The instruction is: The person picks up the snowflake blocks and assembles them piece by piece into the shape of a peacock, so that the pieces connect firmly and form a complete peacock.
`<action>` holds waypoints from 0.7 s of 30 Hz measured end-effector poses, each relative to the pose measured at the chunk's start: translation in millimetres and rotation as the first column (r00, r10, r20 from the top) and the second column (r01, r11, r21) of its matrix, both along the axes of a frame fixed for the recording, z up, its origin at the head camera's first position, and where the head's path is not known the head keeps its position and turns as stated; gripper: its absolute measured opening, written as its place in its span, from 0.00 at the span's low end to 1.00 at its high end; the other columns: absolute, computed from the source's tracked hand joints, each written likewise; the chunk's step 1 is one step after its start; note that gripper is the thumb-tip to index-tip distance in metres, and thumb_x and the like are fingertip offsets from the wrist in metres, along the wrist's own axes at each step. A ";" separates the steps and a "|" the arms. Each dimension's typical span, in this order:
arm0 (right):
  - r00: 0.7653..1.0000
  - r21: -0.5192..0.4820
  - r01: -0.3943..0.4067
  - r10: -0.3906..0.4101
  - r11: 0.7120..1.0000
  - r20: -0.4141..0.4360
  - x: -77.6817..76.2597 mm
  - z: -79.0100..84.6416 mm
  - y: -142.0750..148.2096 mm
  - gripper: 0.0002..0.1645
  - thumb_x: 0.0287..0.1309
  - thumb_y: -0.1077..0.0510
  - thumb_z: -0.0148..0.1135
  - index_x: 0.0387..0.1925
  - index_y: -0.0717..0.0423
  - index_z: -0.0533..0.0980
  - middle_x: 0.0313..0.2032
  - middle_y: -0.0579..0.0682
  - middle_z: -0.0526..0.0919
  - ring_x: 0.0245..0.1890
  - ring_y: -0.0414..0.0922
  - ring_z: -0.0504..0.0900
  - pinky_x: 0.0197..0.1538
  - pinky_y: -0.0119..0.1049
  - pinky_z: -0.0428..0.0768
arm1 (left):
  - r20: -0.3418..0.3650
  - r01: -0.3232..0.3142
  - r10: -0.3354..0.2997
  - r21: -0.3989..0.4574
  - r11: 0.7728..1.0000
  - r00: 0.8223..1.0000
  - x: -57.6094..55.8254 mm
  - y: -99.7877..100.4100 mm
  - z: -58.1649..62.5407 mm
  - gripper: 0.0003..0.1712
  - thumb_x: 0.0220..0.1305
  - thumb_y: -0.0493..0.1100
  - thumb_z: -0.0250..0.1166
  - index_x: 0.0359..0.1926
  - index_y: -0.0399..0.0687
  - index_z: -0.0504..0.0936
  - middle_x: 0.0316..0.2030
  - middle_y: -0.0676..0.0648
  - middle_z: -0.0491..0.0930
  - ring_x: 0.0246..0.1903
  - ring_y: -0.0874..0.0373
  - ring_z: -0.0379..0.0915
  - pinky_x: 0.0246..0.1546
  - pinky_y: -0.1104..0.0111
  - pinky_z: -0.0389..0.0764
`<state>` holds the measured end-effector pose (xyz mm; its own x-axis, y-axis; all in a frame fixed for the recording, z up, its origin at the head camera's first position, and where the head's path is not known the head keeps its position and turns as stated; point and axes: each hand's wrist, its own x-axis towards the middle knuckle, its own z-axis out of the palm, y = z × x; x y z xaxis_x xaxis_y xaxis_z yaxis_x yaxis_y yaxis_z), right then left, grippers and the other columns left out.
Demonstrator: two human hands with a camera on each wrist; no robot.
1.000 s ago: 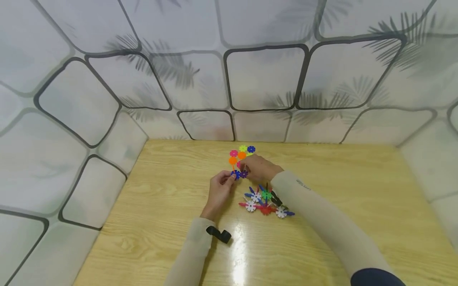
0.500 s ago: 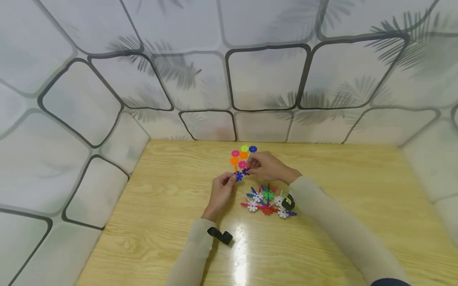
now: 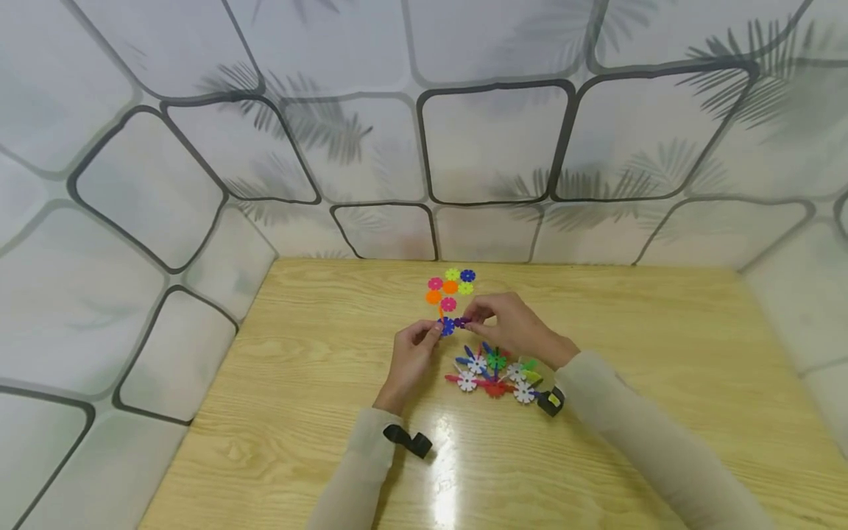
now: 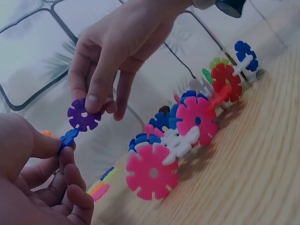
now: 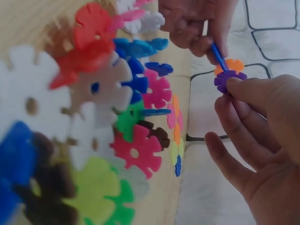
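In the head view, my left hand [image 3: 408, 361] pinches a blue notched snowflake disc [image 3: 447, 326] between thumb and fingers. An orange disc [image 3: 441, 313] stands edge-on at the blue one's far side. From the right, my right hand [image 3: 513, 324] pinches a purple snowflake disc [image 4: 83, 115] between thumb and forefinger. Both wrist views show the purple disc meeting the blue disc [image 4: 69, 138] edge to edge, at an angle to each other. The right hand's other fingers are loosely bent in the right wrist view. The pieces are held above the table.
Nearer me on the wooden table [image 3: 318, 412] stands a built cluster of white, red, blue and green discs [image 3: 495, 386]. Farther back lie several loose flat discs, among them an orange disc [image 3: 450, 287] and a pink disc [image 3: 448, 304]. A patterned wall [image 3: 486, 228] rises behind.
My right hand has shifted right and slightly toward me, with the purple disc turning more edge-on beside the blue disc. The left hand stays nearly in place.
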<state>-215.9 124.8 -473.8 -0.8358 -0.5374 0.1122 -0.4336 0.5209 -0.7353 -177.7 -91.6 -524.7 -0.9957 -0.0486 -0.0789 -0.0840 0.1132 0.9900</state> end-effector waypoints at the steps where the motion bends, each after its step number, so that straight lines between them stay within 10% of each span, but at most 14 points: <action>1: 1.000 -0.001 0.010 -0.010 1.000 -0.001 2.2 -0.8 0.2 0.03 0.71 0.61 0.73 0.43 0.56 0.87 0.40 0.47 0.93 0.43 0.43 0.91 0.58 0.51 0.90 | 0.009 -0.009 0.009 0.017 1.000 1.000 0.1 0.7 0.2 0.14 0.81 0.38 0.62 0.49 0.27 0.87 0.35 0.44 0.85 0.35 0.61 0.75 0.35 0.76 0.76; 21: 0.972 0.023 -0.070 0.073 0.997 -0.224 6.6 -6.3 -7.0 0.01 0.69 0.65 0.73 0.40 0.58 0.88 0.36 0.51 0.94 0.31 0.38 0.87 0.48 0.45 0.91 | 0.104 -0.001 -0.013 0.135 0.991 0.994 6.2 9.0 1.2 0.12 0.80 0.36 0.64 0.40 0.29 0.86 0.31 0.50 0.84 0.33 0.63 0.76 0.36 0.76 0.78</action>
<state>-209.4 117.7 -480.1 -0.7498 -0.5977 0.2838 -0.6229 0.4928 -0.6076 -171.5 -82.6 -523.5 -0.9819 -0.0241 -0.1880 -0.1876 -0.0198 0.9821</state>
